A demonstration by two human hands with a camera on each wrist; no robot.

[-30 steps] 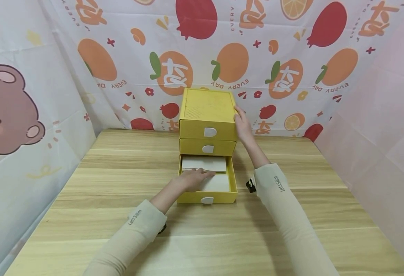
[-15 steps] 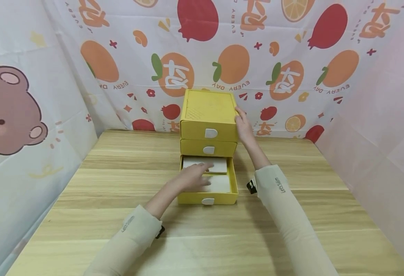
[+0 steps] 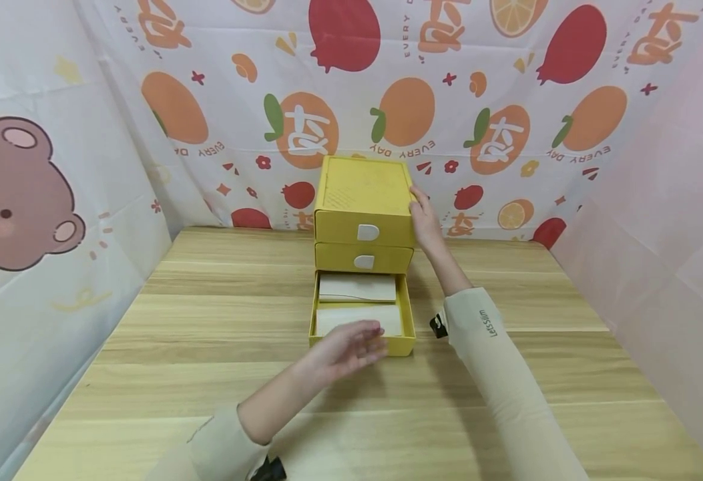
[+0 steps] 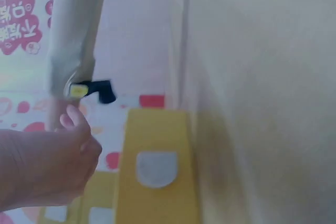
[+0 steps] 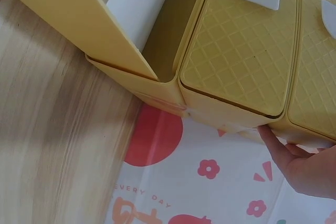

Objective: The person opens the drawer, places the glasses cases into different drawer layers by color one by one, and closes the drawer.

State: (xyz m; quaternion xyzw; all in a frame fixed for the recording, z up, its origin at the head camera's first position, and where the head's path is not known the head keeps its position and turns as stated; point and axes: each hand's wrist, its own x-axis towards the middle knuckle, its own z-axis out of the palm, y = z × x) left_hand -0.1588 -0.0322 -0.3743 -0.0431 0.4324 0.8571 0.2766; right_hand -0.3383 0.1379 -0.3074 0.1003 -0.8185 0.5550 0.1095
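Observation:
A yellow drawer unit [image 3: 366, 187] with stacked drawers stands at the back of the table. Its bottom drawer [image 3: 410, 327] is pulled out. Inside lie two flat white pieces, possibly folded paper: one at the back [image 3: 357, 286], one at the front [image 3: 342, 317]. My left hand [image 3: 342, 351], fingers loosely bent and holding nothing, hovers before the drawer front, hiding its white tab in the head view. That tab [image 4: 157, 169] shows in the left wrist view. My right hand [image 3: 424, 217] rests against the unit's upper right side, fingers touching its top edge.
The two upper drawers, with white tabs [image 3: 368, 232], are closed. A wooden table [image 3: 219, 321] extends on both sides of the unit. Fruit-printed cloth [image 3: 225, 60] hangs right behind it, and a bear-printed cloth [image 3: 21, 194] hangs at the left.
My left hand has drawn back from over the white pieces toward the front of the drawer and off it. Both pieces stay in the drawer. My right hand keeps its place.

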